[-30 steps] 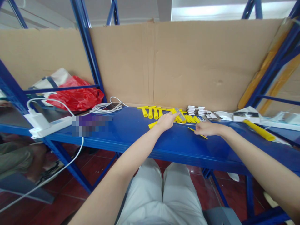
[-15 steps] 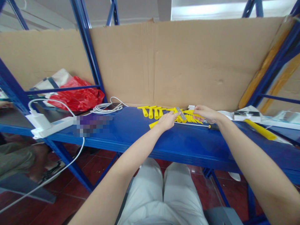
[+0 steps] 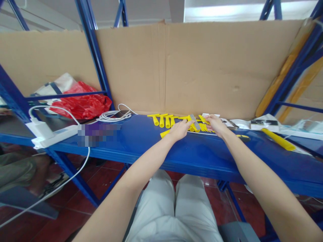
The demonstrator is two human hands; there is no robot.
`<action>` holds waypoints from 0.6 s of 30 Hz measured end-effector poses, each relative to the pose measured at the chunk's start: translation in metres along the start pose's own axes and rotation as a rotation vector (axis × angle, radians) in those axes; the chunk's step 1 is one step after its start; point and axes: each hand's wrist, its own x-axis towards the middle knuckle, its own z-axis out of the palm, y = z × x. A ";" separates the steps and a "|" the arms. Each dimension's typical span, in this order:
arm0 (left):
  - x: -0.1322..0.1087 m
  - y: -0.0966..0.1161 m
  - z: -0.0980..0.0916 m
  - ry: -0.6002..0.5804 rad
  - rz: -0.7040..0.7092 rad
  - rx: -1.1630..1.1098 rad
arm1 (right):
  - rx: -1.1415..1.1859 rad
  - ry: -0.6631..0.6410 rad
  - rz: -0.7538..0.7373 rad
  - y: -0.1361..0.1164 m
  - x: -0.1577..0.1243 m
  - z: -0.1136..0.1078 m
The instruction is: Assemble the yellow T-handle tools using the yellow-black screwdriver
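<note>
The yellow handle [image 3: 165, 134] lies low over the blue table [image 3: 131, 137], under the left hand [image 3: 180, 130], whose fingers are closed on it. It should be light and stiff, I think, of hard smooth plastic, perhaps a little slippery, and the best hold is around its round body. At the fingertips is a thin grey plate [image 3: 194, 123]; it is probably stiff too, and its edge deserves care. If the plate is joined to this handle, I cannot tell.

The right hand [image 3: 215, 124] has its fingers pinched on a small yellow piece [image 3: 202, 119], which looks flat and plain. Such a piece is surely light, and is better taken by its edges.

Just beside the right hand, more yellow pieces [image 3: 204, 127] lie close together. To the left of the grey plate, yellow T-shaped parts [image 3: 162, 121] stand in a row near the cardboard sheet [image 3: 202, 67]; their ends are round and their colour is even. Farther right there are a black and yellow grip [image 3: 243, 137] and a long yellow tube [image 3: 279, 139].
</note>
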 end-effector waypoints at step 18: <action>0.000 -0.002 0.005 0.021 0.003 -0.027 | 0.184 0.122 0.023 -0.001 -0.001 -0.002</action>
